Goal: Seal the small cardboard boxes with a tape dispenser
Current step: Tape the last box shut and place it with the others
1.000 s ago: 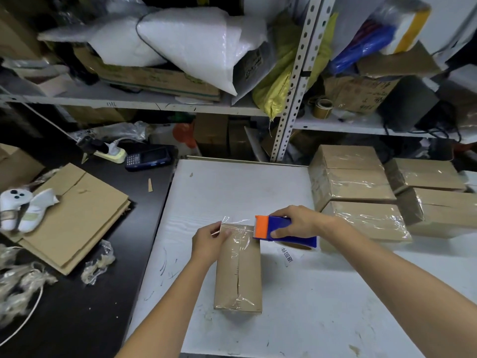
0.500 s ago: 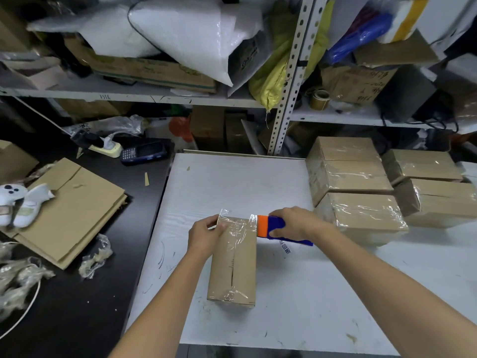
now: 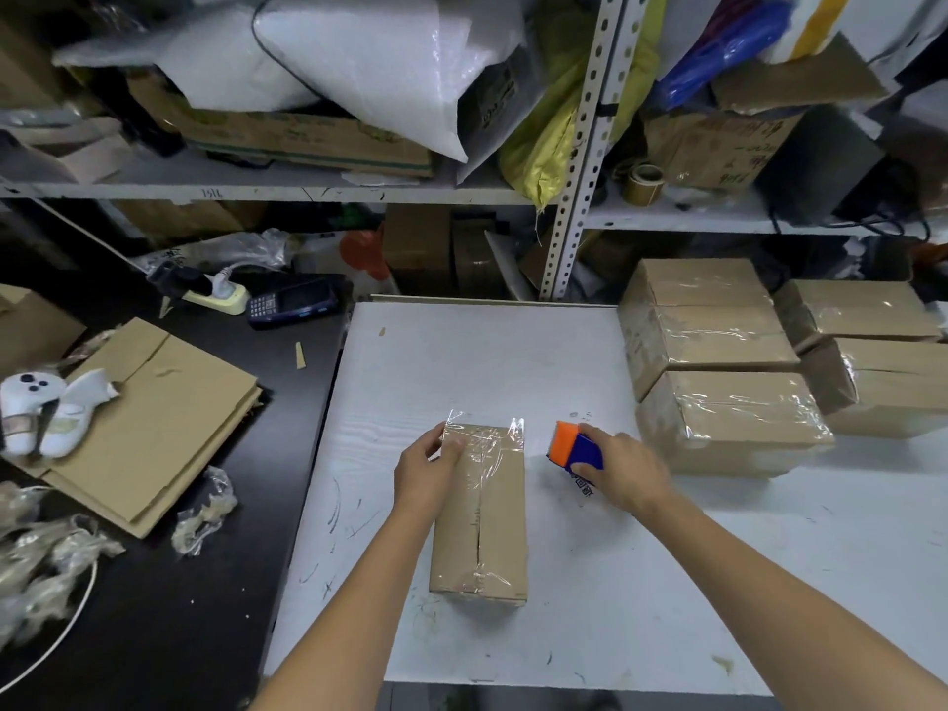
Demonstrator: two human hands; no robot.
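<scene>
A small cardboard box (image 3: 487,526) lies lengthwise on the white table (image 3: 461,361), with clear tape across its far end and loose tape ends sticking up there. My left hand (image 3: 428,467) holds the box's far left corner, thumb on the tape. My right hand (image 3: 618,467) grips the blue and orange tape dispenser (image 3: 572,446) just right of the box, apart from it. Several taped boxes (image 3: 718,382) are stacked at the right.
Flattened cardboard (image 3: 154,423) and a white slipper (image 3: 46,407) lie on the black desk at left, with crumpled plastic (image 3: 205,510) nearby. A power strip (image 3: 215,295) and a handheld scanner (image 3: 292,302) sit at the back. Cluttered shelves (image 3: 308,189) rise behind.
The dispenser has come off the box and moved right, leaving the tape cut with a free end standing at the box's far right corner. My left hand stays on the far left corner.
</scene>
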